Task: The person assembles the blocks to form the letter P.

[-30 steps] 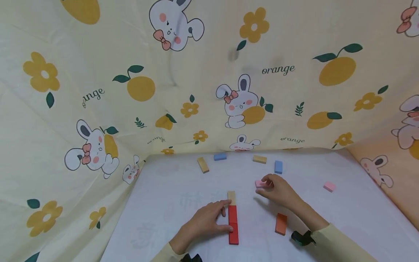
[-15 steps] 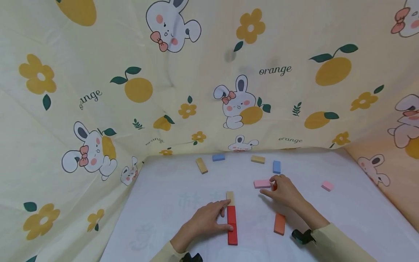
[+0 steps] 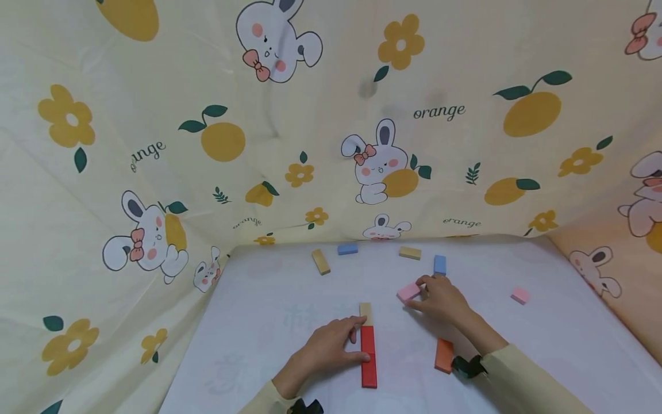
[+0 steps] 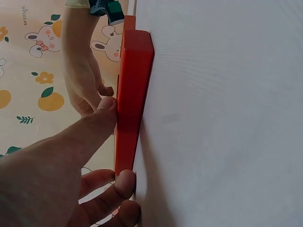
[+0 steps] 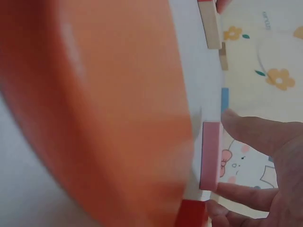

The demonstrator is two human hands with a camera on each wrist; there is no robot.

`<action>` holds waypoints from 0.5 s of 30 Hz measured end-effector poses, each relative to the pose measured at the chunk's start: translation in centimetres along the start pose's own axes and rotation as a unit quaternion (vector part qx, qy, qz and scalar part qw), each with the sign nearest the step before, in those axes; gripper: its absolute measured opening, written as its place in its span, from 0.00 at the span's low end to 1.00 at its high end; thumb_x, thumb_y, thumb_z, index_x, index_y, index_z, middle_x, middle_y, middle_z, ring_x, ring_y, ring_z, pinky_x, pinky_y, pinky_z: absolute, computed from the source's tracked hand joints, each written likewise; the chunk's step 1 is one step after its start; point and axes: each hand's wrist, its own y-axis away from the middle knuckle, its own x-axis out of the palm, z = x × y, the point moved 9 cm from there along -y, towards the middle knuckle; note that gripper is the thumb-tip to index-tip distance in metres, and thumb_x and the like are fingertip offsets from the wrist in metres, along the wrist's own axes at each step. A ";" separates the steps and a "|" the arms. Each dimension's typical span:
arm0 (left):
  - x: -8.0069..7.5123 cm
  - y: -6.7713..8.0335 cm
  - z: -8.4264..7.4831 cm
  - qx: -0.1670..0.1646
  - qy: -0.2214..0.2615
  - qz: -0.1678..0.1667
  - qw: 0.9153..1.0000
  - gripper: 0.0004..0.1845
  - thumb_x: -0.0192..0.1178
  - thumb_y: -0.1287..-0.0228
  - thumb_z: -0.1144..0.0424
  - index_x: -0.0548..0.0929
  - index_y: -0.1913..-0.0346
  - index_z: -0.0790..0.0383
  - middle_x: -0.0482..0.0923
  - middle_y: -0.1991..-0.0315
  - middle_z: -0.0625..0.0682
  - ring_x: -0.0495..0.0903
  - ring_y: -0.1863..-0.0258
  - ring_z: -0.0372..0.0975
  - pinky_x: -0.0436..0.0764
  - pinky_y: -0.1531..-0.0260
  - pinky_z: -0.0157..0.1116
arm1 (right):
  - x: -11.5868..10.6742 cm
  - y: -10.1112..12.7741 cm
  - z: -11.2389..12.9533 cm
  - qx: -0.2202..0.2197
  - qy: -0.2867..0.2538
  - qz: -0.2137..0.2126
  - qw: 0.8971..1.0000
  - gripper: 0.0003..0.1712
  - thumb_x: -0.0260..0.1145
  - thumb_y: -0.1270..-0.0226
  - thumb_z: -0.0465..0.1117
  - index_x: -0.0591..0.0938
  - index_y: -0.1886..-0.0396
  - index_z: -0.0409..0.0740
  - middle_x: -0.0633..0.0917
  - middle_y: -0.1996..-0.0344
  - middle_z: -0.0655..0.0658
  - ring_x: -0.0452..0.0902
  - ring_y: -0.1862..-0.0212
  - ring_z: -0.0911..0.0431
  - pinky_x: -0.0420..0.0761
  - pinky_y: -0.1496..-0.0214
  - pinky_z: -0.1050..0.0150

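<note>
My left hand (image 3: 355, 340) rests flat on the table against the left side of a long red block (image 3: 368, 357). Its thumb (image 4: 105, 108) presses the block's side, and its fingertips lie near the joint with a tan block (image 3: 365, 313) set end to end beyond it. My right hand (image 3: 421, 292) pinches a pink block (image 3: 408, 291) by its ends, tilted, to the right of the tan block. In the right wrist view the pink block (image 5: 210, 156) sits between thumb and finger, with a small red piece (image 5: 191, 213) below the hand.
An orange block (image 3: 443, 355) lies beside my right forearm. A blue block (image 3: 440, 264) sits just beyond the right hand. Two tan blocks (image 3: 320, 261) (image 3: 410, 252) and another blue one (image 3: 347, 249) lie near the printed cloth backdrop (image 3: 331, 144). A second pink block (image 3: 520, 295) lies far right.
The right hand has turned the pink block to an angle and shifted it slightly left. The left hand and the red and tan blocks have stayed put.
</note>
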 end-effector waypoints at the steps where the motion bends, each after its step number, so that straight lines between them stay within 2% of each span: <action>1: 0.0 0.0 0.0 -0.001 0.001 0.000 1.000 0.46 0.73 0.38 0.32 0.73 0.21 0.47 0.72 0.63 0.35 0.70 0.64 0.28 0.70 0.68 0.30 | 0.1 -0.1 0.1 -0.002 -0.003 0.001 1.000 0.40 0.84 0.43 0.60 0.84 0.41 0.38 0.83 0.57 0.42 0.75 0.53 0.46 0.81 0.56 0.49; 8: 0.2 -0.3 0.2 -0.004 0.004 0.002 1.000 0.46 0.73 0.39 0.31 0.73 0.22 0.46 0.72 0.63 0.35 0.70 0.65 0.28 0.70 0.68 0.30 | 0.5 -0.8 0.8 -0.019 -0.004 0.006 1.000 0.41 0.85 0.45 0.60 0.83 0.38 0.41 0.83 0.54 0.42 0.76 0.52 0.46 0.83 0.53 0.47; 15: 0.2 -0.4 0.4 -0.009 0.009 0.003 1.000 0.45 0.74 0.39 0.33 0.74 0.22 0.45 0.72 0.64 0.35 0.70 0.66 0.28 0.70 0.68 0.30 | 0.8 -1.3 0.8 -0.017 -0.023 0.027 0.999 0.41 0.87 0.45 0.54 0.82 0.40 0.33 0.83 0.52 0.39 0.77 0.50 0.45 0.84 0.44 0.43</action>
